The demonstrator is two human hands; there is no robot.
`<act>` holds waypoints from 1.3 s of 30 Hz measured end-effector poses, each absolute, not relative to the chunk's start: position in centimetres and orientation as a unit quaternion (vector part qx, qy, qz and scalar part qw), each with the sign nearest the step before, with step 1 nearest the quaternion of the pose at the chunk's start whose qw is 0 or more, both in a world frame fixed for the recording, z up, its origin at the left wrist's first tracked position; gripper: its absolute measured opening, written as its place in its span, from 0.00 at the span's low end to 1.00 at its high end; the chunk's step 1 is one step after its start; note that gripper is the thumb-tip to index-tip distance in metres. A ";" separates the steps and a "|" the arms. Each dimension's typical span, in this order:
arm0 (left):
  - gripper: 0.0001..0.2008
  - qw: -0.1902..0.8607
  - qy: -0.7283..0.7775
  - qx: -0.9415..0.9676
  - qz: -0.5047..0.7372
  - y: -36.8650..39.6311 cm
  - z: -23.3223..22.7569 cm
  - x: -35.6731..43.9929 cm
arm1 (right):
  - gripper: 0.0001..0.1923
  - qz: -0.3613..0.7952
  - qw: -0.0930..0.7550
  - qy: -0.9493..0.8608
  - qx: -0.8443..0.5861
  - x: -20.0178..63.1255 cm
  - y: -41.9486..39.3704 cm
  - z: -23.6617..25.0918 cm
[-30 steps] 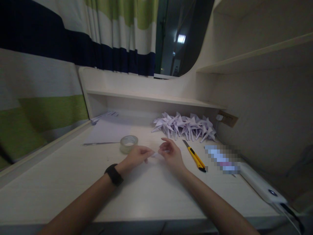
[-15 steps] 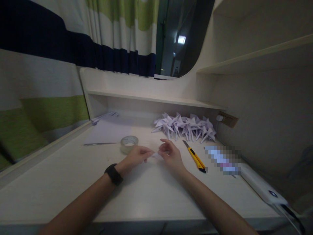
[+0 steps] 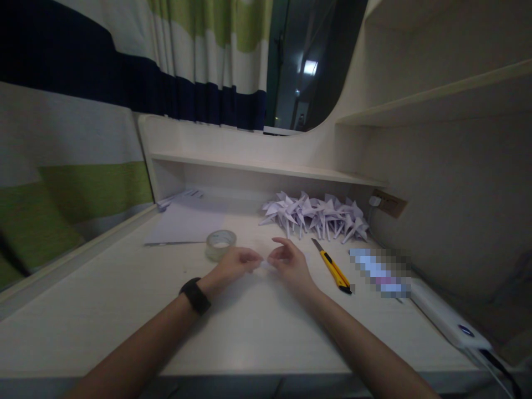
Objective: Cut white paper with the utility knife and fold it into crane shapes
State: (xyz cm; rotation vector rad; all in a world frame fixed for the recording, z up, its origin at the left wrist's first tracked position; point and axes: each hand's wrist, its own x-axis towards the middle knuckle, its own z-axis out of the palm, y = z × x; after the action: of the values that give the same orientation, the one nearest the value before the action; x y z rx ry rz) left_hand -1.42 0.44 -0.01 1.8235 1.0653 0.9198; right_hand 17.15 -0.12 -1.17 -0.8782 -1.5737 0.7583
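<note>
Between my two hands is a small piece of white paper (image 3: 265,265), pinched at both ends above the desk. My left hand (image 3: 236,264), with a dark band on its wrist, closes thumb and fingers on the paper's left end. My right hand (image 3: 291,266) grips the other end between thumb and forefinger, its upper fingers curled. Fingers cover most of the paper, so its exact shape is hidden. Just behind my left hand stands a roll of clear tape (image 3: 220,244). To the right of my right hand lies a yellow utility knife (image 3: 332,267), blade pointing away.
Several folded paper pinwheels (image 3: 313,215) lie bunched under the back shelf (image 3: 257,169). White paper sheets (image 3: 183,221) rest at the back left. At right are a pixelated phone-like object (image 3: 378,272) and a white power strip (image 3: 444,313) with cables.
My hands stay nearly in place, still pinching the paper, with only slight finger movement. The whole view has shifted very slightly.
</note>
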 end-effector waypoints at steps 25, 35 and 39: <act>0.22 0.387 0.371 0.794 0.287 1.0 -0.6 -2.2 | 0.28 0.386 0.566 -0.639 -0.350 17.7 0.6 -1.1; 0.22 0.387 0.415 0.761 0.313 1.0 -0.2 -2.5 | 0.28 0.410 0.559 -0.634 -0.342 17.9 0.5 -0.9; 0.23 0.385 0.413 0.769 0.301 0.9 -0.1 -2.4 | 0.26 0.397 0.557 -0.632 -0.363 17.9 0.4 -0.8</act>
State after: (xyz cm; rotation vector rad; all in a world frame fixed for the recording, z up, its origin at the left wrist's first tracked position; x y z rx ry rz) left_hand -2.41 0.85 -0.14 1.9587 1.0514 0.7671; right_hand 17.87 0.43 -0.81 -0.8576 -1.4923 0.9358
